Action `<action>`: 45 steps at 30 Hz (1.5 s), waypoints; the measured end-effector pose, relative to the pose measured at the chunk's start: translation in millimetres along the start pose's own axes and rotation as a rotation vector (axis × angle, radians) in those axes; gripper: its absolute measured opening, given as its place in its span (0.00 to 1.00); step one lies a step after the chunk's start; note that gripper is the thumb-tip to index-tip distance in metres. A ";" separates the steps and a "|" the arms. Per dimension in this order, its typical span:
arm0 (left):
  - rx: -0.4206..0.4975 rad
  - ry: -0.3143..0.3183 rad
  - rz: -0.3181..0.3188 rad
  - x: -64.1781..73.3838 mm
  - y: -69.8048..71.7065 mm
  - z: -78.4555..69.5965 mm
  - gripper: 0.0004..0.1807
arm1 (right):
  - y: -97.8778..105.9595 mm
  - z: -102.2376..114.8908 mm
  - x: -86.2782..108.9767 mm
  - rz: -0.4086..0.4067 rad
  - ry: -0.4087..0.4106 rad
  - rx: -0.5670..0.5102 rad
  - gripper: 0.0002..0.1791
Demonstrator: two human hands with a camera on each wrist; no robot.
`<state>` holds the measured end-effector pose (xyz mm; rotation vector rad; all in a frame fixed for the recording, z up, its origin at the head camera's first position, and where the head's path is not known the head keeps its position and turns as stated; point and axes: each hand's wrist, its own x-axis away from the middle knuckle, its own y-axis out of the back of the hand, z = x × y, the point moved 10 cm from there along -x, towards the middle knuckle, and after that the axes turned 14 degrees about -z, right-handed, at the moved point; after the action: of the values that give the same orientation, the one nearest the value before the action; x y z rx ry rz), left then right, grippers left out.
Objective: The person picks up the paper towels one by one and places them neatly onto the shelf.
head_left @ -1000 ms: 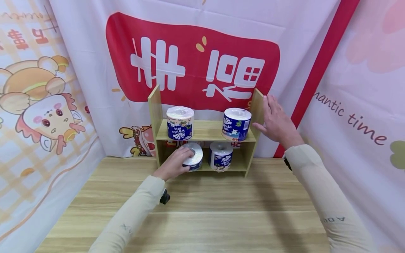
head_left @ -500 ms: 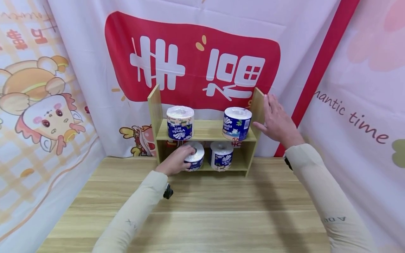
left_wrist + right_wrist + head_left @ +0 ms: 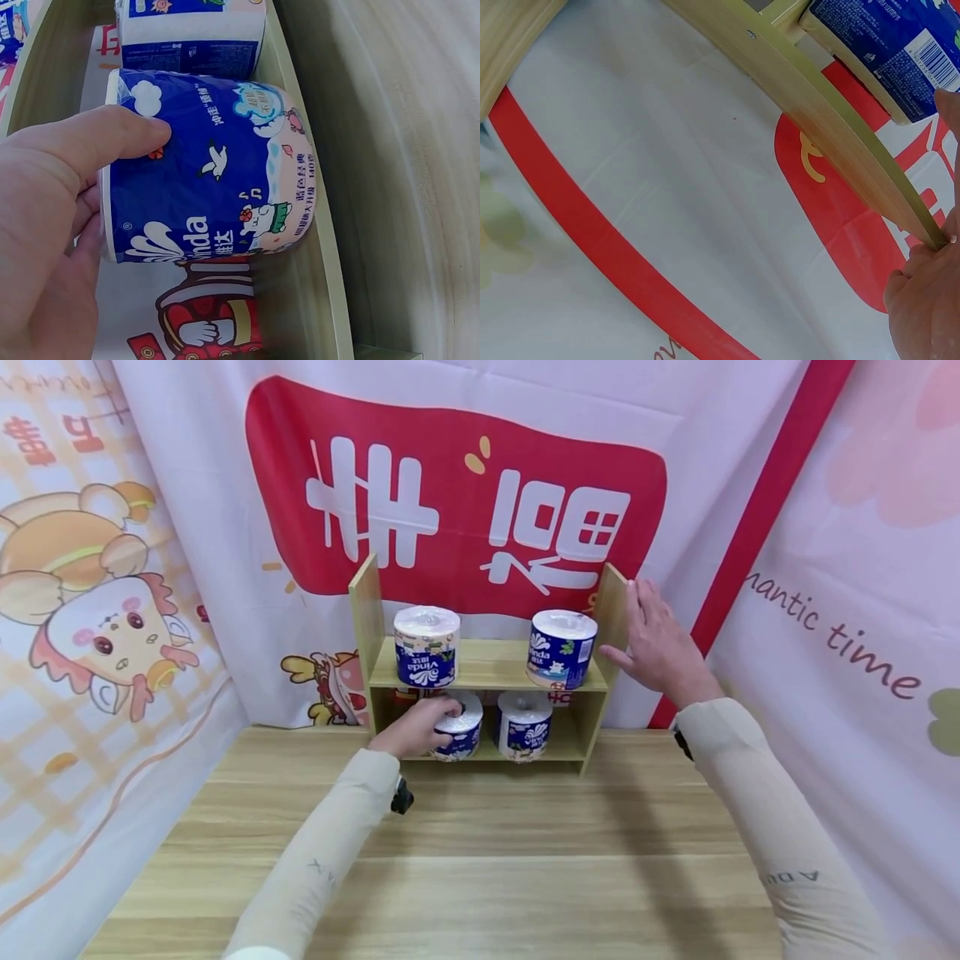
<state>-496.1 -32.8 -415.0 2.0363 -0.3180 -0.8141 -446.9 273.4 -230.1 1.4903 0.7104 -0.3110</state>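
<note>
On the lower tier of a small wooden shelf [image 3: 487, 675], my left hand [image 3: 420, 727] holds a wrapped toilet roll [image 3: 465, 743]. In the left wrist view, the thumb lies on the roll's blue wrapper; the other fingers are partly hidden behind its edge. Beside this roll stands a second toilet roll [image 3: 525, 728]. Two more sit on the upper tier: one at left [image 3: 426, 647], one at right [image 3: 561, 649]. My right hand [image 3: 660, 643] touches the shelf's right side panel [image 3: 840, 142], fingers fairly straight, thumb spread towards the upper right roll.
The shelf stands at the far side of a wood-grain table [image 3: 480, 868]. Behind it hangs a printed cloth [image 3: 465, 460] with a red patch, and printed cloths also flank the table on both sides.
My left hand has shifted slightly, and the roll it holds appears to have straightened a little. My right hand and the other rolls stay in place; the head view has tilted slightly.
</note>
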 end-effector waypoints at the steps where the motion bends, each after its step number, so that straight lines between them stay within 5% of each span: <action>1: 0.004 0.006 0.004 -0.8 0.0 1.6 0.20 | 0.2 0.0 -0.3 -0.001 0.000 0.001 0.63; 25: 0.004 0.065 0.119 -12.1 -3.0 15.4 0.24 | -1.9 -1.1 -1.4 -0.007 -0.002 0.000 0.63; 45: 0.082 0.036 0.003 -3.5 16.0 17.2 0.29 | -1.9 -0.4 -1.7 -0.017 0.002 0.001 0.64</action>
<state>-508.7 -51.3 -407.0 2.1240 -0.3388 -0.7729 -449.5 273.3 -230.6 1.4866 0.7252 -0.3233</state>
